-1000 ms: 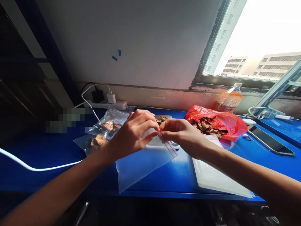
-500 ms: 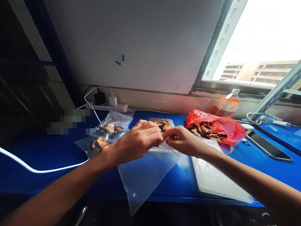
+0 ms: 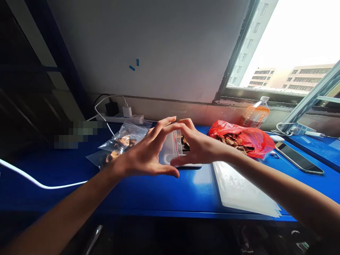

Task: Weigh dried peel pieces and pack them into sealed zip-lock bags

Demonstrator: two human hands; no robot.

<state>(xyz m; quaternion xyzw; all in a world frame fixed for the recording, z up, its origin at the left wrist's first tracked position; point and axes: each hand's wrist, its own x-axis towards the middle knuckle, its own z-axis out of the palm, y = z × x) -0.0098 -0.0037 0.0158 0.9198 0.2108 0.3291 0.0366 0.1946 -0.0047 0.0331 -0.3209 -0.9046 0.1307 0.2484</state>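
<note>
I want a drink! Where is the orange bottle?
In the head view the orange bottle stands far back on the right, against the window ledge, just behind the red bag.

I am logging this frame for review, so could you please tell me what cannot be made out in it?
- Clear zip bag with red seal line, head view: most of it is hidden behind the left hand and right hand.
- Brown pieces on the grey tray: mostly covered by the right hand.
- Pixelated patch: blurred out.
- Orange drink bottle: label too small.

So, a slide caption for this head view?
Both hands, left and right, hold a clear zip bag above the blue table.
</note>
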